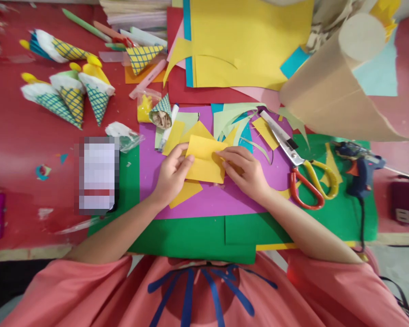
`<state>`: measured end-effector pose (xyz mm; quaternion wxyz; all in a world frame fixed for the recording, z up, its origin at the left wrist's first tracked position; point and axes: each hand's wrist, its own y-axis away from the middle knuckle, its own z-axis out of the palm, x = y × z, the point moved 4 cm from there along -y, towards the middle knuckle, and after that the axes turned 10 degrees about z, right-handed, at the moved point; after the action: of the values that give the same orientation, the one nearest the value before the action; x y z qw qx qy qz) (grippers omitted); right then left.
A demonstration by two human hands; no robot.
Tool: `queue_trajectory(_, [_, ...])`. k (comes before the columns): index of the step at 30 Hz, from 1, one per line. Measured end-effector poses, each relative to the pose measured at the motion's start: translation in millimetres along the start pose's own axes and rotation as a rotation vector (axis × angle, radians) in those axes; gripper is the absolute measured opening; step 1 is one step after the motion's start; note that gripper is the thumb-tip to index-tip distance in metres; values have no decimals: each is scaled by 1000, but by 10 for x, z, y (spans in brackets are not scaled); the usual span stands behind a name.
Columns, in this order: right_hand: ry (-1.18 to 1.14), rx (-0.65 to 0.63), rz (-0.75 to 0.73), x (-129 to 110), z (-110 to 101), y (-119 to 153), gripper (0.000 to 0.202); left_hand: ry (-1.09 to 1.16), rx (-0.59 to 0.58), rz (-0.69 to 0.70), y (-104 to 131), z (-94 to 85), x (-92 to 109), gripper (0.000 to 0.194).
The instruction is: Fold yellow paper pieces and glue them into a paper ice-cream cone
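Between my two hands is a small yellow piece of paper (204,159) with a crease across its middle. My left hand (173,175) pinches its left edge, thumb on top. At the right edge, my right hand (245,170) grips it with bent fingers, and part of that thumb is hidden. Beneath the paper lie more yellow scraps (186,193) on a purple sheet (150,181). Scissors (295,156) with one red and one yellow handle rest to the right of my right hand.
A blue glue gun (361,172) lies on the green sheet (197,236) at right. Paper cones (97,97) sit at the upper left, above a phone (98,172). A large brown paper roll (327,86) and yellow sheets (248,41) lie at the back.
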<state>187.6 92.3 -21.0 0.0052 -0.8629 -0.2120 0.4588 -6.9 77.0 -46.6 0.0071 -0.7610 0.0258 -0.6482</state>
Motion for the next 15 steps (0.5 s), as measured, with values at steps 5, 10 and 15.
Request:
queue_trajectory(5, [-12,172,138,121,-104,-16,28,-95,66,45,-42,-83,-40,33])
queue_trajectory(10, [-238,201,278,199,-165,-38,16,-49,86,31,-62,-100,-78,35])
queue_trajectory(15, [-561,5,550,187,-128,-52,25,-48,108,18,-43,-107,-76,37])
